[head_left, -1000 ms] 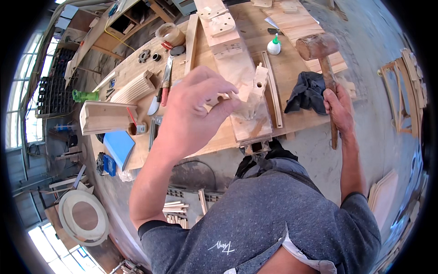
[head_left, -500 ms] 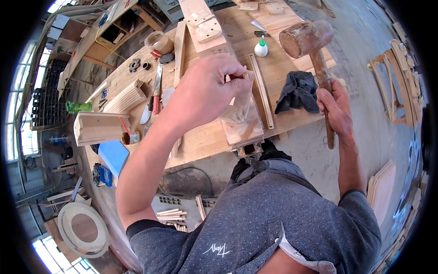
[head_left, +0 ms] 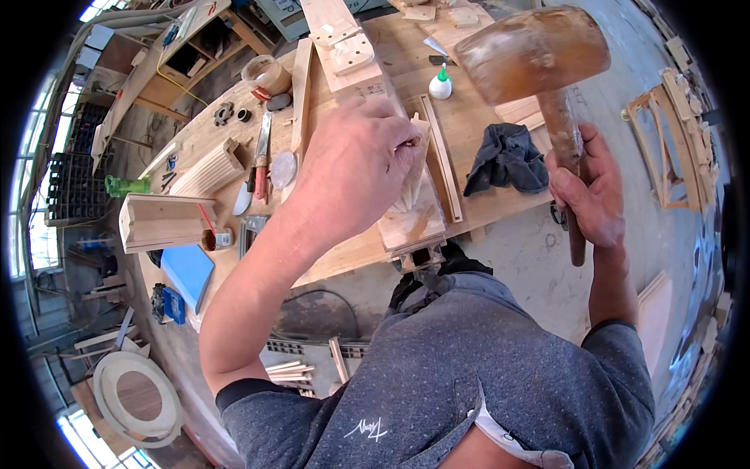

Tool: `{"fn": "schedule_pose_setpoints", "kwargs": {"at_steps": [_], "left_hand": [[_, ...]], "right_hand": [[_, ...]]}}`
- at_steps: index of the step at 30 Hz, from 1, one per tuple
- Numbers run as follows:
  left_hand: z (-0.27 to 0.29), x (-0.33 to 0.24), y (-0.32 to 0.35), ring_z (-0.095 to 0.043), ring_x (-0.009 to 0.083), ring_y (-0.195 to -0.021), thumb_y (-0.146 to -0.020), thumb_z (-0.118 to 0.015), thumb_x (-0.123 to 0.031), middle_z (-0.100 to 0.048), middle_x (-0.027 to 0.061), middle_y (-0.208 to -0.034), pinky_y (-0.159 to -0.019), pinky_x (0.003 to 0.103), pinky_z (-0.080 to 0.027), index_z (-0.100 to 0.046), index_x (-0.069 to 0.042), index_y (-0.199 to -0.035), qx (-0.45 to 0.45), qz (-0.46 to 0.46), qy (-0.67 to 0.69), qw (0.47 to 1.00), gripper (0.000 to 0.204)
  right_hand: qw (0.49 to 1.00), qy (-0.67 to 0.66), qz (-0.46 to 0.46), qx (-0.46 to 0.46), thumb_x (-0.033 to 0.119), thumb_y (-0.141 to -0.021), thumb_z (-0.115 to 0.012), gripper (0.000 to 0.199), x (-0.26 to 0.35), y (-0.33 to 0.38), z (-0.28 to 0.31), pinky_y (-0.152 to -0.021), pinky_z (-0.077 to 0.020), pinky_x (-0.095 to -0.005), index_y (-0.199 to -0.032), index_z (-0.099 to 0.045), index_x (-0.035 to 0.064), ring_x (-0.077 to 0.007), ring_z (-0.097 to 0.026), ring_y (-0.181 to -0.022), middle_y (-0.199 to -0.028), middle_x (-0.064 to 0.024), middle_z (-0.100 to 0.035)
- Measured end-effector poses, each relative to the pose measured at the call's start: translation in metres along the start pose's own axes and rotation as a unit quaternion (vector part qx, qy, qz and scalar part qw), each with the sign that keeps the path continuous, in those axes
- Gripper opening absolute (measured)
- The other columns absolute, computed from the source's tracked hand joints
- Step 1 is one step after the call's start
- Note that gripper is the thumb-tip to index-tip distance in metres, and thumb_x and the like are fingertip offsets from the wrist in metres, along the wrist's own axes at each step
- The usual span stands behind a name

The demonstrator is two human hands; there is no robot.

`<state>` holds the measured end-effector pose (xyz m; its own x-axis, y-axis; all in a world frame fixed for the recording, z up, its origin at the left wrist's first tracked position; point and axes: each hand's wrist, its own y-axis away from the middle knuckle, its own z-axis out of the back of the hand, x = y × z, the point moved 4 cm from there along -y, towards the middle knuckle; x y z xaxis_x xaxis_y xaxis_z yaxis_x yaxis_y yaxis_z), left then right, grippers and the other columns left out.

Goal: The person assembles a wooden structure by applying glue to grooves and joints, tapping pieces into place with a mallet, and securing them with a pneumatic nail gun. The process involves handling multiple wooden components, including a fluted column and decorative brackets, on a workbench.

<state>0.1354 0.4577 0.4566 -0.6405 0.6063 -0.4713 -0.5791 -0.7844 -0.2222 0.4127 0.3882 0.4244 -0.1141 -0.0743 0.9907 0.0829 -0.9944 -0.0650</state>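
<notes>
My right hand (head_left: pixel 591 189) grips the handle of a wooden mallet (head_left: pixel 535 55), its big worn head raised above the right part of the bench. My left hand (head_left: pixel 361 160) is closed, thumb against fingers, on a pale wooden piece (head_left: pixel 416 187) with an uneven surface. Much of that piece is hidden behind the hand. Under it lies a thick board (head_left: pixel 414 227) reaching the bench's near edge. Beside the board runs a thin wooden strip (head_left: pixel 442 160). Between that strip and the mallet sits a crumpled dark cloth (head_left: pixel 506 160).
On the bench (head_left: pixel 344 262) stand a white bottle with green cap (head_left: pixel 441 84) and a jar (head_left: pixel 266 76). Left of my forearm lie a red-handled knife (head_left: pixel 262 160), a fluted wooden block (head_left: pixel 207 170), a wooden moulding (head_left: pixel 164 221) and a small can with a brush (head_left: pixel 217 237).
The mallet has come up closer to the camera, and its head looks larger. My right hand has shifted slightly right. My left hand keeps nearly the same place, its fingers turned further under.
</notes>
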Motion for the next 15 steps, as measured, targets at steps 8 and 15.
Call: {"fn": "schedule_pose_setpoints", "kwargs": {"at_steps": [8,15], "left_hand": [[-0.003,0.038,0.068,-0.047,0.0343,-0.134,-0.058,-0.098,-0.038,-0.043,0.0224,-0.144,-0.11,0.047,-0.042,-0.025,0.0,-0.155,-0.253,0.062,0.123,0.958,0.127],[-0.112,0.053,0.086,-0.052,0.0266,-0.115,-0.055,-0.101,-0.029,-0.045,0.0154,-0.125,-0.101,0.042,-0.045,-0.019,0.003,-0.152,-0.341,0.161,0.253,0.891,0.131]], "right_hand": [[0.963,0.236,0.129,0.009,0.008,-0.09,-0.07,0.064,0.055,0.009,-0.011,-0.08,-0.0528,-0.0328,-0.148,-0.044,-0.0044,-0.0224,-0.066,-0.103,-0.122,-0.0179,-0.065],[0.895,0.413,0.086,0.144,-0.002,-0.085,-0.068,0.063,0.073,-0.007,-0.052,-0.094,-0.052,-0.0362,-0.145,-0.051,0.0006,-0.0324,-0.068,-0.108,-0.122,-0.0247,-0.066]]}}
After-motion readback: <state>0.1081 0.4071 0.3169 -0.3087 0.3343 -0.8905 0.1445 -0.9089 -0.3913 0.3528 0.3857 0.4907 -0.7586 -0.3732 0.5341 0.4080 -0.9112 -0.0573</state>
